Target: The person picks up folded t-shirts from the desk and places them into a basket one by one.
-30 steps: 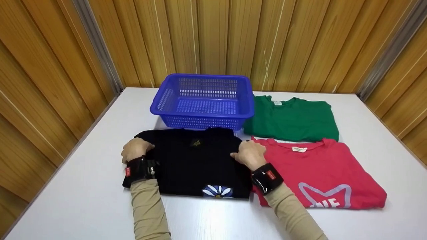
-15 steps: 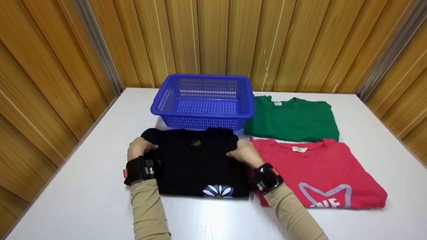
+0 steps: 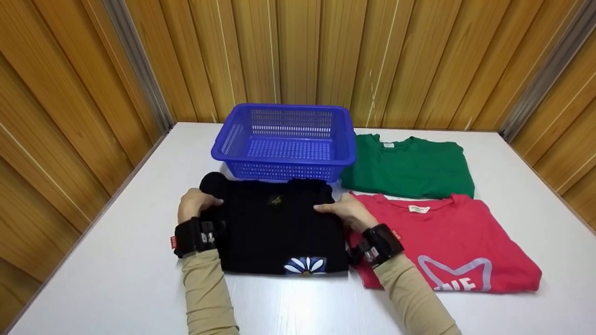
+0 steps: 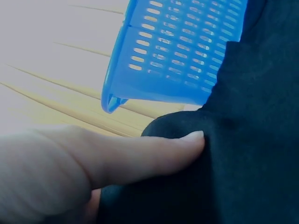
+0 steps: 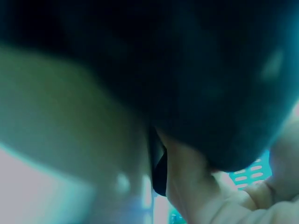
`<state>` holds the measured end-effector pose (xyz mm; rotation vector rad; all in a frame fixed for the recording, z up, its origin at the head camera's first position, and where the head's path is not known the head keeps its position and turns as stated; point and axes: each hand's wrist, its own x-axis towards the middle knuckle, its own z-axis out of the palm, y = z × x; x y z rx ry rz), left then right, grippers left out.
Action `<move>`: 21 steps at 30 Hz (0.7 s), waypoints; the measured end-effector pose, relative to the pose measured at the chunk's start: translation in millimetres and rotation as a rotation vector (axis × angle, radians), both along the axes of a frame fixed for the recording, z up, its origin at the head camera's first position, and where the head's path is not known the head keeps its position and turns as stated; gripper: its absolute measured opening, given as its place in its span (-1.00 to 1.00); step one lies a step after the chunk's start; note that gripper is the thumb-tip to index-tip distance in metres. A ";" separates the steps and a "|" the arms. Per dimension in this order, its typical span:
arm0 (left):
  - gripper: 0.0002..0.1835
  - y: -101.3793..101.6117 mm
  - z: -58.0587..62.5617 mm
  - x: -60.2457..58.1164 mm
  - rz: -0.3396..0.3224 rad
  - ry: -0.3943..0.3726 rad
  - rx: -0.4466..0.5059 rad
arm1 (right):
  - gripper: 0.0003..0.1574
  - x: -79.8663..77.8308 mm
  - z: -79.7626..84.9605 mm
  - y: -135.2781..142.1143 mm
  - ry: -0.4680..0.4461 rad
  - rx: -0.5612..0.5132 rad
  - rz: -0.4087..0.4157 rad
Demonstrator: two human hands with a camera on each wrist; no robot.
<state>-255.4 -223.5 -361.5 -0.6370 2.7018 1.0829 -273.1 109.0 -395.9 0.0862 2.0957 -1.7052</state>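
Note:
A folded black T-shirt [image 3: 279, 228] with a white-petalled flower print lies in the middle of the table. My left hand [image 3: 195, 204] grips its left side, thumb on top of the cloth; the left wrist view shows that thumb [image 4: 145, 156] pressed along the dark fabric. On the opposite side my right hand [image 3: 349, 211] holds the shirt's right edge, its thumb pointing inward over the cloth. The right wrist view has the fingers [image 5: 189, 179] under the dark fabric. Cloth bulges up at the shirt's upper left corner.
A blue perforated basket [image 3: 284, 161] stands right behind the black shirt. To its right lies a folded green T-shirt [image 3: 409, 167]. A folded red T-shirt [image 3: 447, 237] lies close by my right hand and forearm. Wood-look panels [image 3: 298, 51] enclose the white table [image 3: 116, 260].
Both hands have moved inward along the black shirt's sides, gathering its edges so it looks narrower. Its upper left corner has risen into a rounded bulge. The basket and other shirts stay put.

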 end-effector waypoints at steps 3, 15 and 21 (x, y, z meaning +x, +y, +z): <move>-0.26 0.5 1.4 -0.1 0.013 -0.008 0.002 | -0.64 0.2 1.3 1.9 -0.039 0.017 -0.004; -0.18 0.2 12.6 2.9 0.049 -0.032 0.019 | -0.77 -1.7 -3.5 -2.1 -0.111 0.070 0.072; -0.21 1.2 18.9 7.8 0.100 -0.058 -0.042 | -0.85 -0.7 -6.5 -8.7 -0.056 0.048 0.027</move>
